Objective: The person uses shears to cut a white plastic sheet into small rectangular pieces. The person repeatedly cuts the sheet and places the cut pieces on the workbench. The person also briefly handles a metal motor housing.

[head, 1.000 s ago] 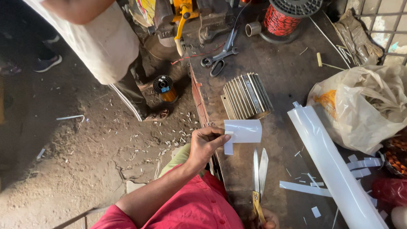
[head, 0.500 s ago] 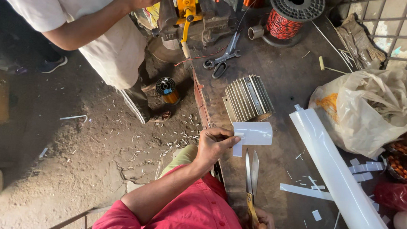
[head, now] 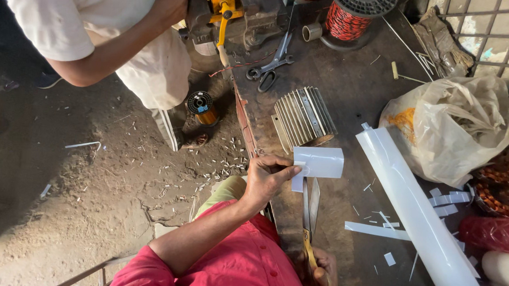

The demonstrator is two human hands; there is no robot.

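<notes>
My left hand (head: 267, 178) pinches the left edge of a small white sheet of plastic film (head: 318, 162), held just above the dark workbench (head: 350, 96). My right hand (head: 324, 277), low in the view, grips the handles of a pair of scissors (head: 309, 207). The blades point up and meet the sheet's lower edge, almost closed around a narrow strip hanging there. My red sleeve fills the bottom centre.
A ribbed metal motor housing (head: 303, 118) lies just beyond the sheet. A long white film roll (head: 413, 212) runs diagonally on the right, with cut strips (head: 377, 229) beside it. A plastic bag (head: 455, 127), second scissors (head: 273, 65), wire spool (head: 354, 15) and a co-worker's arm (head: 120, 43) at a vise lie further off.
The view has shifted, so everything sits lower and to the right. The scissor blades have closed from a spread V to almost together under the sheet. The co-worker's hand reached the vise.
</notes>
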